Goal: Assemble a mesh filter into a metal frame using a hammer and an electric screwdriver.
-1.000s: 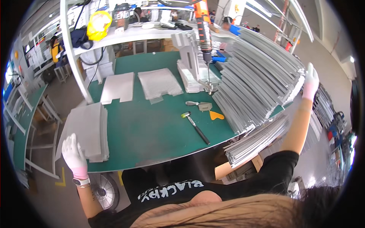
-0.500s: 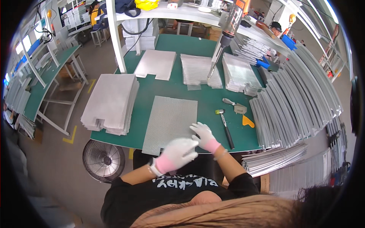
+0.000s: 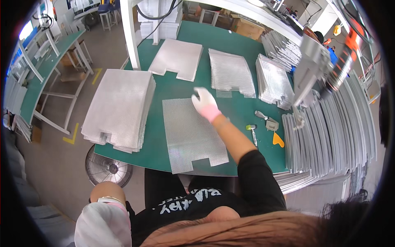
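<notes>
A single grey mesh sheet lies on the green table in front of me, its notched edge toward me. My right hand, in a white glove with a pink cuff, reaches over the sheet's far edge. Its thumb stands apart from the fingers, and nothing shows between them; whether it touches the sheet is unclear. Low at the left, away from the table, my left hand is raised close to the camera in a similar glove. Its fingers cannot be made out.
Mesh sheet stacks stand at the left, far left, far middle and far right. Right of the sheet lie a hammer, a scraper and an orange spreader. Metal strips crowd the right; a power screwdriver hangs above.
My right hand has moved away from me to the sheet's far edge. My left hand has swung back to the lower left. The sheet has shifted, its notch now in plain view.
</notes>
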### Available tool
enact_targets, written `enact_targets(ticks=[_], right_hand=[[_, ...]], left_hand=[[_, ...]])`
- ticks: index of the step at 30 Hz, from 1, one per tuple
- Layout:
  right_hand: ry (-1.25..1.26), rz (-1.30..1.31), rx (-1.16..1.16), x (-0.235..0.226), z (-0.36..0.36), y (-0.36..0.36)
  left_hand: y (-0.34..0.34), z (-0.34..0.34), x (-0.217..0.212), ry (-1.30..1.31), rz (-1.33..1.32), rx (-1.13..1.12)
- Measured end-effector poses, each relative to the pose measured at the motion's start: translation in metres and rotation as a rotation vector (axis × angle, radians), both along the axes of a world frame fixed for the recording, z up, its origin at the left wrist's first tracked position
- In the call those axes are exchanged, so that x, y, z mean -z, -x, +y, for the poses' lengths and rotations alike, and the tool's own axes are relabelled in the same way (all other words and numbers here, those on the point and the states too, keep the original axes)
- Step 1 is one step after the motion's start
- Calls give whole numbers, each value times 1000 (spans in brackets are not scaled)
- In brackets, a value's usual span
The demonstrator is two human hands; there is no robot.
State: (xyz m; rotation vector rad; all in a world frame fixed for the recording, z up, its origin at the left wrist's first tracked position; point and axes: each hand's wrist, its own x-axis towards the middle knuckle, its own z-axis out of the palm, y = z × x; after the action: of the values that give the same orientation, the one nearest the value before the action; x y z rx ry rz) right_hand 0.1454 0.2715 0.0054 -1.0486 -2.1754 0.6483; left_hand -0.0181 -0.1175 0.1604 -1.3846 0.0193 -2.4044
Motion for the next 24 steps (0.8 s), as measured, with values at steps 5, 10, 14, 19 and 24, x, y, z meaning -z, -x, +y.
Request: enact_targets(ticks=[5,10,14,19,24], right_hand=[[-77,-249,381,24,121,55],[-50,-541,403,27,111,102],[-106,-670,481,22,109,100],[-121,-451,442,0,85,122],[506,603,134,-20,111,124]], left_hand=[[11,19,29,79,-200,-46],[19,0,49,186,-365,-190],[-6,15,55,218,-469,-247],[-34,94,71,490,-145,-425],[-57,113,131,1571,557,-184]])
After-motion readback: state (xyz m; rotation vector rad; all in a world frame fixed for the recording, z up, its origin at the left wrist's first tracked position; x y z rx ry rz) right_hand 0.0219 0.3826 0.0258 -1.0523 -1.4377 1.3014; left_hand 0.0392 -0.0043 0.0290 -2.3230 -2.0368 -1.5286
